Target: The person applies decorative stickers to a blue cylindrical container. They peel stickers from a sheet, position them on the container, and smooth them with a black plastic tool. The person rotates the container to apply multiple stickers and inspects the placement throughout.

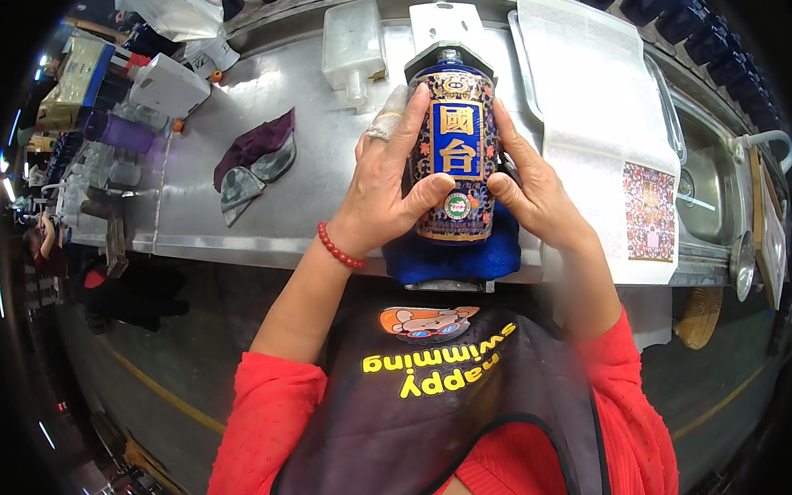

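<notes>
A dark blue bottle [458,212] with a patterned blue, gold and red label lies face up in front of me, its neck pointing away. Around its left side my left hand [385,187] is closed, the thumb pressed on the label's lower part. One finger of that hand wears a whitish wrap [383,126]. My right hand [541,199] holds the opposite side, thumb on the label edge and fingers along the bottle. Beneath the bottle is a blue cloth pad [453,261] on a stand at the table's edge. The bottle's underside is hidden.
On the metal table [307,211] lie dark purple and grey cloths [258,156]. A clear plastic container [352,48] stands behind. To the right are a white sheet [595,83] with a patterned label [649,212] and a sink [707,206]. Several dark blue bottles [721,57] line the far right.
</notes>
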`<state>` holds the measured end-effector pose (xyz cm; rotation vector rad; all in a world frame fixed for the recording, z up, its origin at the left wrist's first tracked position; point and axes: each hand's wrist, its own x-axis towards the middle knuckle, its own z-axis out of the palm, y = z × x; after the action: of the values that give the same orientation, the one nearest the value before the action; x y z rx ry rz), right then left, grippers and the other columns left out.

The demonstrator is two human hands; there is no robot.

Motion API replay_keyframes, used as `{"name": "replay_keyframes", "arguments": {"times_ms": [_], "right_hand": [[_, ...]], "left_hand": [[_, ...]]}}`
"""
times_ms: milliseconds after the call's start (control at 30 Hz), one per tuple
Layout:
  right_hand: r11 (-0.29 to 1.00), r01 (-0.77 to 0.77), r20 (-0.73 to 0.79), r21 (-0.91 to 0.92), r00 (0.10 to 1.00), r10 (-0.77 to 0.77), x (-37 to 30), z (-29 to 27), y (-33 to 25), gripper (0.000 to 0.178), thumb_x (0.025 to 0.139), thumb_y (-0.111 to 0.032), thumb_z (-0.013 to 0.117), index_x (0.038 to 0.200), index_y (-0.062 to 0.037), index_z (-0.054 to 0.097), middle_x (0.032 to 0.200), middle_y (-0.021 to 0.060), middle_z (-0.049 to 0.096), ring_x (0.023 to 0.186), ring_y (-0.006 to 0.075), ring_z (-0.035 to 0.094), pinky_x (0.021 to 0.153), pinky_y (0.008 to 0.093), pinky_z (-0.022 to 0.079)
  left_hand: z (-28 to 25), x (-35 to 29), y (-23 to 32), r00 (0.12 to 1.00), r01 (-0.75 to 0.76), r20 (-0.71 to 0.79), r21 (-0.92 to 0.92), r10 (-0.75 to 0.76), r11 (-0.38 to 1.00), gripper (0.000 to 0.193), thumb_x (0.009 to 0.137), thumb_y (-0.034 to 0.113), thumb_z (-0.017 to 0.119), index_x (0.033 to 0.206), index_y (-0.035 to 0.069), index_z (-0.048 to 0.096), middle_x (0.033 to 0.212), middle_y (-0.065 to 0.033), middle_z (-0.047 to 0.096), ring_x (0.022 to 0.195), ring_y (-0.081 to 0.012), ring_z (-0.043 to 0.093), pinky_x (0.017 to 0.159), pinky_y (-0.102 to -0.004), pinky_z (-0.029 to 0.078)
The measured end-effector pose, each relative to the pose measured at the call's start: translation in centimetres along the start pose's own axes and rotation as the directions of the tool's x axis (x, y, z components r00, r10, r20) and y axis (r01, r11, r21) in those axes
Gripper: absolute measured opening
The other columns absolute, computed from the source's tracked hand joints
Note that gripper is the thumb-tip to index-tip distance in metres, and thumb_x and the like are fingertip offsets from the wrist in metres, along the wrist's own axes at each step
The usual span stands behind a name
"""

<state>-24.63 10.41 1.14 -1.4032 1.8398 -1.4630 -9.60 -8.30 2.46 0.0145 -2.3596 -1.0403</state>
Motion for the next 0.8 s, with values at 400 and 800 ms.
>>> {"name": "replay_keyframes", "arguments": {"times_ms": [400, 800], "right_hand": [[0.992, 0.106, 0.115, -0.071, 0.989, -0.097, -0.6, -1.3, 0.5, 0.109, 0.081, -0.053, 0.081, 0.162, -0.0083, 0.024, 0.162, 0.0237, 0.033, 0.148, 0.0380, 0.036, 0.121, 0.0441, 0.032], [0.998, 0.059, 0.160, 0.008, 0.985, -0.059, 0.0, -2.0, 0.1, 0.117, 0.076, -0.046, 0.086, 0.164, -0.0098, 0.019, 0.164, 0.0217, 0.030, 0.148, 0.0363, 0.037, 0.119, 0.0437, 0.037]], "left_hand": [[-0.8, -0.9, -0.6, 0.988, 0.045, 0.150, 0.016, -0.047, 0.999, 0.111, 0.088, 0.077, 0.056, 0.164, 0.006, 0.018, 0.166, -0.0216, 0.026, 0.152, -0.0430, 0.025, 0.121, -0.0556, 0.012], [-1.7, -0.4, -0.3, 0.985, 0.061, 0.154, 0.072, -0.072, 0.995, 0.114, 0.086, 0.079, 0.056, 0.163, 0.002, 0.019, 0.158, -0.0290, 0.035, 0.149, -0.0435, 0.030, 0.121, -0.0556, 0.011]]}}
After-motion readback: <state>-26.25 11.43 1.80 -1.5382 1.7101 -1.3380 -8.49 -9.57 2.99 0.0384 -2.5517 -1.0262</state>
